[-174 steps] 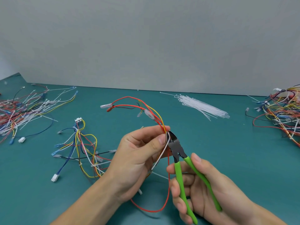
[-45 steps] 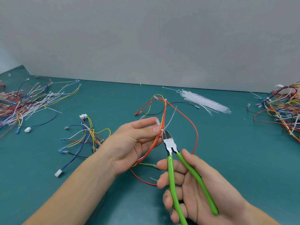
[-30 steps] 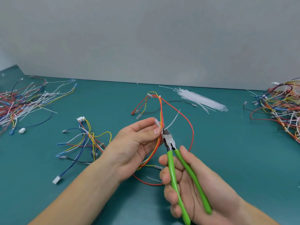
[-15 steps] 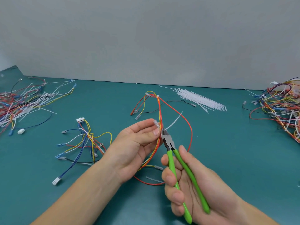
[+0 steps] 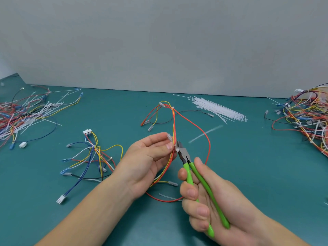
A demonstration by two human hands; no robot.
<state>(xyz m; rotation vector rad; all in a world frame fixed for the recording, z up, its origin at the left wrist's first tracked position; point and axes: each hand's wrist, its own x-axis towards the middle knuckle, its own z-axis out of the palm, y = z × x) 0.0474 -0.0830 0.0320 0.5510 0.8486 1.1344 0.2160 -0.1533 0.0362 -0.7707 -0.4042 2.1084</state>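
My left hand (image 5: 147, 162) is held palm-up above the teal table (image 5: 248, 174), thumb and forefinger pinching the red-and-yellow wire bundle (image 5: 173, 125) at its white tie. The wires run on past my fingertips toward the wall. My right hand (image 5: 213, 206) comes in from below, fingers curled round the green handles of the side cutters (image 5: 183, 153) — blades closed, tip just beside my left thumb. A blurred white strip (image 5: 205, 134) shows to their right.

Tie bundle (image 5: 218, 110) behind the harness (image 5: 174, 125) — wire heap (image 5: 19, 116) far left, seemingly another heap (image 5: 308, 119) far right
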